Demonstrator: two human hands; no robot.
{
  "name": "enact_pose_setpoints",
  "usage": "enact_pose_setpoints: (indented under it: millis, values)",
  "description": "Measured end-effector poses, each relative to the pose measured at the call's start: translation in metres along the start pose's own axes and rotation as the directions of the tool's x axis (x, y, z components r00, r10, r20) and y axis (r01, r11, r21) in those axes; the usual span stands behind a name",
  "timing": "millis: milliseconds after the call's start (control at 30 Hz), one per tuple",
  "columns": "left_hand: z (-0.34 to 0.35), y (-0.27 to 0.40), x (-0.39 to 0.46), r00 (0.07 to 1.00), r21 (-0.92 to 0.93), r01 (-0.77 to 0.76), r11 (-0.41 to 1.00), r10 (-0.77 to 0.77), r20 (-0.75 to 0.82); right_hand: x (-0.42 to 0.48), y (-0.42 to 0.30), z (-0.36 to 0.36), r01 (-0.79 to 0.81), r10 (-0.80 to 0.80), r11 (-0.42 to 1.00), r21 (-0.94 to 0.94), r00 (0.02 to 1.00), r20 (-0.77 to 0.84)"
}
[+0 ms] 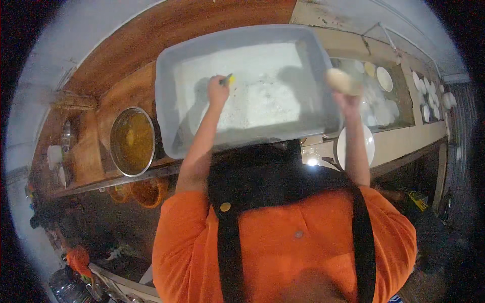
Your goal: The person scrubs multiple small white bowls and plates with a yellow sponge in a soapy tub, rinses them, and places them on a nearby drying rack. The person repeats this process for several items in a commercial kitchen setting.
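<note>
My left hand (218, 92) reaches over a large grey plastic tub (165, 113) and grips a yellow and dark scouring sponge (230, 80). Pale, whitish water with darker specks seems to fill the tub. Over the tub's right rim, my right hand (348, 101) holds a pale dish (340, 80), blurred by motion, so I cannot tell whether it is a plate or a bowl. Under my right forearm sits a white plate (342, 148), partly covered by the arm.
Several white dishes lie in a sink basin (403, 94) to the right, with more in a rack (429, 98) beyond. Left of the tub stands a metal pot (132, 142) of yellow-brown liquid. Orange baskets (148, 192) sit below the counter edge. A yellow glove (418, 200) shows lower right.
</note>
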State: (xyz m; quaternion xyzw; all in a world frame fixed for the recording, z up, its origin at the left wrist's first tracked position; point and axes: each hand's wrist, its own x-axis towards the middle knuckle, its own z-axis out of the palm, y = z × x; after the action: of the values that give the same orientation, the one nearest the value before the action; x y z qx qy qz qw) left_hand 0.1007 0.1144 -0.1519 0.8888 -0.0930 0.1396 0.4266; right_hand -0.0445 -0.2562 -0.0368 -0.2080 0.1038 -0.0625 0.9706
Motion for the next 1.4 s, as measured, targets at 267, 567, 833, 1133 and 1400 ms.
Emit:
enact_pose_setpoints:
  millis: [267,567,833,1133,1400]
  values:
    - [-0.086,-0.056,-0.024,0.969,0.585,0.151,0.797,-0.235,0.070,0.097,-0.021,-0.047,0.000,0.029,0.920,0.393,0.997,-0.069]
    - [-0.064,-0.055,-0.039,0.641,0.532,0.060,0.845,-0.441,0.628,0.192,0.151,-0.118,-0.031,0.110,-0.762,-0.647,0.978,-0.176]
    - [-0.051,-0.016,-0.029,0.904,0.278,0.127,0.952,-0.226,0.362,0.098,0.221,-0.028,0.487,0.625,-0.658,-0.575,0.778,-0.056]
    - [0.012,-0.141,-0.038,0.876,0.680,-0.133,0.721,-0.236,0.422,0.086,0.128,-0.077,0.301,0.429,-0.860,-0.412,0.864,-0.264]
    - [0.045,0.116,-0.053,0.959,-0.384,0.103,0.918,0.011,0.284,0.071,0.125,-0.028,-0.738,0.596,0.548,-0.393,0.675,-0.435]
